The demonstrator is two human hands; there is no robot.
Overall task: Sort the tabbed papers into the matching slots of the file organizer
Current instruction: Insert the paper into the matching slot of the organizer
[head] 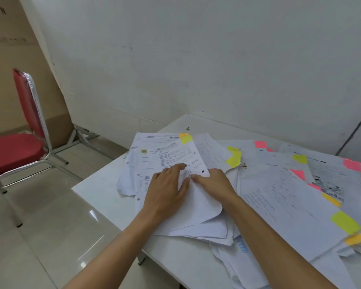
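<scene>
A loose stack of white printed papers [171,155] lies at the left end of the white table [98,195]; its top sheet carries a yellow-green tab [186,139] with an orange tab behind it. My left hand [167,186] presses flat on this stack, fingers spread. My right hand [213,182] rests beside it, its fingers tucked at the edge of the top sheets; whether it pinches a sheet is unclear. More papers [290,195] with pink, yellow and orange tabs spread across the right side. No file organizer is in view.
A red chair [25,126] with a chrome frame stands on the tiled floor to the left. A white wall runs behind the table. The table's left corner and front edge are close to my forearms.
</scene>
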